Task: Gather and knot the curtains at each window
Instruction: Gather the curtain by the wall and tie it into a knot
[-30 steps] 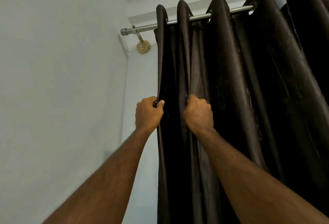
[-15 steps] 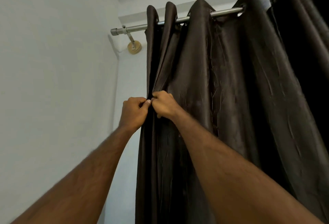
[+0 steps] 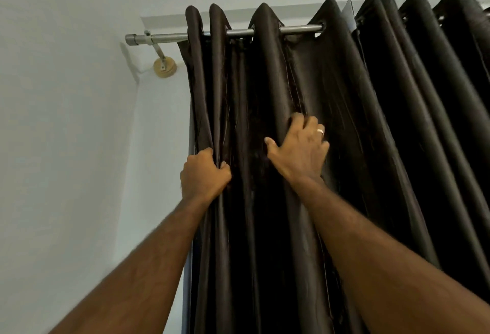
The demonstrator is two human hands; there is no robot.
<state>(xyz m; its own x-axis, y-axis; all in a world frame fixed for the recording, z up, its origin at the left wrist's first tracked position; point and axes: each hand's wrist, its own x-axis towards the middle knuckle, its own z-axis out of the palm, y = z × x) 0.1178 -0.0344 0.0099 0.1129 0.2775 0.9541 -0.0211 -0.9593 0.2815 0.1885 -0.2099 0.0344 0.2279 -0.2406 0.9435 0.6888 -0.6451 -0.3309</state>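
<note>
Our left hand [image 3: 205,174] grips the curtain [image 3: 371,148] edge folds; our right hand [image 3: 299,150], fingers curled, reaches around another fold.

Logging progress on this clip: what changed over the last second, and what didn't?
The right hand left the left hand and reached right, fingers hooking the next fold of the curtain. The left hand still grips the gathered edge folds. Rod unchanged; no knot.
</note>
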